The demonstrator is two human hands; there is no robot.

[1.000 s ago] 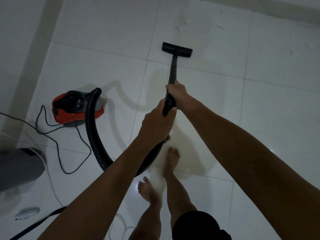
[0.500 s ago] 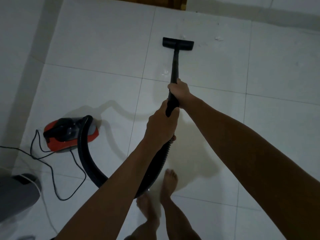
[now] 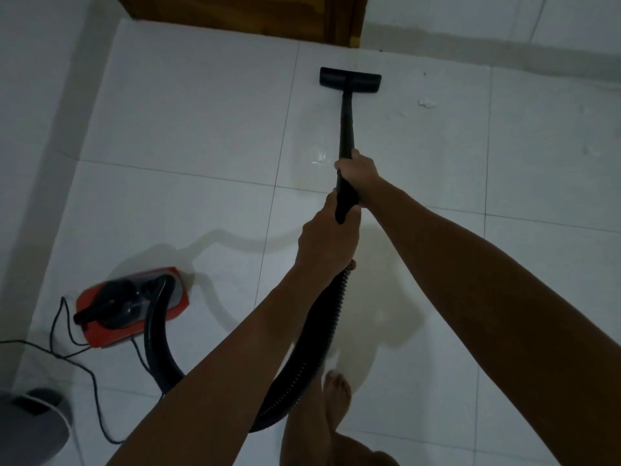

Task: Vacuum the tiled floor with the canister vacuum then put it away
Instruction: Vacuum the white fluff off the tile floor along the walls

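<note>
Two hands on the black wand (image 3: 346, 122): right hand (image 3: 358, 171) wrapped round it higher up, left hand (image 3: 327, 240) gripping just below, by the ribbed hose (image 3: 302, 364). Flat black floor head (image 3: 350, 80) down on the white tiled floor (image 3: 201, 136), near a wooden door (image 3: 242, 11). Red canister vacuum (image 3: 132, 306) sitting off to the left, black cord (image 3: 80, 364) trailing beside it.

Large white glossy floor tiles (image 3: 201, 129) with thin grey grout lines cover the dim room. A brown wooden door (image 3: 242, 11) stands at the far edge, beside a pale wall (image 3: 504, 15). A grey rounded object (image 3: 33, 428) sits at the lower left.
</note>
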